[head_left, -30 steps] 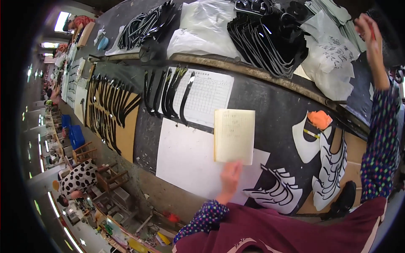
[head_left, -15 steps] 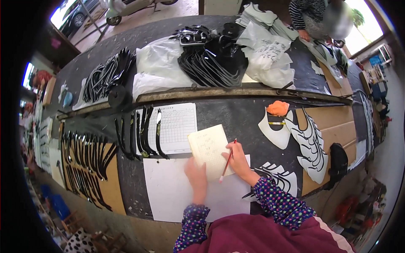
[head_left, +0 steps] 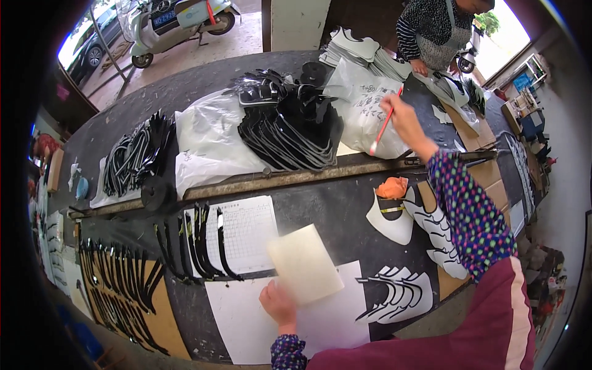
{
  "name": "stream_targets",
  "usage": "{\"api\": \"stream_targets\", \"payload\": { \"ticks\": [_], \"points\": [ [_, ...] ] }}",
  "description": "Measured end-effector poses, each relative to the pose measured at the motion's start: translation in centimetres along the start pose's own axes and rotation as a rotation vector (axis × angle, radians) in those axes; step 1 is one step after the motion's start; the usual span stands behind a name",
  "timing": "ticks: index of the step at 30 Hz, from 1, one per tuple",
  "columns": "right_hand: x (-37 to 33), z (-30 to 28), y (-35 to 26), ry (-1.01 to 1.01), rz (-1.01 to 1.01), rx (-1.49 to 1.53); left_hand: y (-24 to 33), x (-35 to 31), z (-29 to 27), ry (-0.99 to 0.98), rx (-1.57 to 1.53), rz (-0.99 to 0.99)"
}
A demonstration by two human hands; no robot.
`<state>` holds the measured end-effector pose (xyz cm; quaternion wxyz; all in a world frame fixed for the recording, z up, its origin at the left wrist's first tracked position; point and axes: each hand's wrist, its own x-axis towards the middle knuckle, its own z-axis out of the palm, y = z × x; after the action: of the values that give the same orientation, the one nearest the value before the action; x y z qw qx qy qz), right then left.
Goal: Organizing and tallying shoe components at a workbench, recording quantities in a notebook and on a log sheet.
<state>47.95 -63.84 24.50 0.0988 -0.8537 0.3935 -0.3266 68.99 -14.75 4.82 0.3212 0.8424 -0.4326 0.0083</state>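
My right hand [head_left: 405, 123] is closed round a red pencil [head_left: 383, 131] with a pale eraser end, held above a white plastic bag [head_left: 354, 86] with dark handwriting. My left hand [head_left: 279, 304] has its curled fingers at the lower left edge of a cream notebook [head_left: 311, 262], gripping it. A blank-looking side of the notebook faces up, its left part smeared by motion. Beneath it lies a large white sheet [head_left: 234, 314]. A printed form [head_left: 250, 234] is just beyond, with several black curved strips [head_left: 196, 240] across its left part.
A wooden bar [head_left: 228, 182] crosses the dark table. Behind it lie stacked black pieces [head_left: 290, 132] and bundled strips [head_left: 132, 151]. White cut pieces [head_left: 401, 296], an orange crumpled piece [head_left: 392, 187] and cardboard [head_left: 157, 308] with black strips lie nearer. Another person [head_left: 431, 37] handles pieces at far right.
My right hand has moved from the notebook up and forward over the bag, still with the pencil. Handwriting showed on the notebook before; now a plain side shows. The view has shifted.
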Motion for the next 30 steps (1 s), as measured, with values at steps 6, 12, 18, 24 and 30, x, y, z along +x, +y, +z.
{"api": "stream_targets", "payload": {
  "ticks": [6,12,18,24,30],
  "points": [
    [12.6,0.3,13.1,-0.077,0.027,-0.167,0.6,0.9,2.7,-0.041,0.0,-0.067],
    [20.7,5.5,25.6,-0.059,-0.033,-0.47,4.3,4.8,4.3,-0.066,0.292,0.26],
    [24.7,11.5,34.0,-0.104,-0.153,-0.54,3.1,3.2,7.5,-0.148,0.201,-0.026],
    [28.5,9.8,38.1,-0.271,-0.154,-0.367,2.8,3.1,9.5,-0.136,0.254,-0.012],
    [33.4,2.5,36.6,0.458,-0.275,-0.477,3.7,2.9,9.2,-0.142,0.223,-0.075]
  ]
}}
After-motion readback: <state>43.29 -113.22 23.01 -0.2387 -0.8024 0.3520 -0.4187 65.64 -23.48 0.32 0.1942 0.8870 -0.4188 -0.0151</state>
